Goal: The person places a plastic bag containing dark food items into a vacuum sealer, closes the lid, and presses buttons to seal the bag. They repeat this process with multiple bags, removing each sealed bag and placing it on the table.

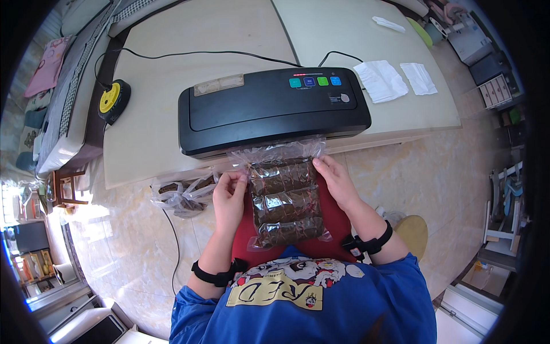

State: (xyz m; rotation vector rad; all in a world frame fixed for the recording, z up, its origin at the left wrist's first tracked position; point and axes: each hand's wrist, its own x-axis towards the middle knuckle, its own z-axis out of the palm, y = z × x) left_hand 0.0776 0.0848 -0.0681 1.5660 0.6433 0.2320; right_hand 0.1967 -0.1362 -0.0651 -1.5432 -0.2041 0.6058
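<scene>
Between my hands, over my lap, lies a clear plastic vacuum bag (287, 204) holding several dark, string-tied wrapped rolls in a column. My left hand (231, 195) pinches the bag's upper left edge. The upper right edge is held between thumb and fingers of my right hand (337, 180). Just beyond is a black vacuum sealer (273, 112) with its lid down, coloured buttons and a lit red row of lights. The bag's wrinkled top end reaches the sealer's front edge; whether it goes under the lid cannot be seen.
The sealer rests on a pale table (150, 142). White paper towels (381, 81) lie to its right, a yellow and black power socket (112, 101) to its left with a cable. Below the table edge is another plastic bag (184, 195) with dark contents. A round stool (411, 236) stands at right.
</scene>
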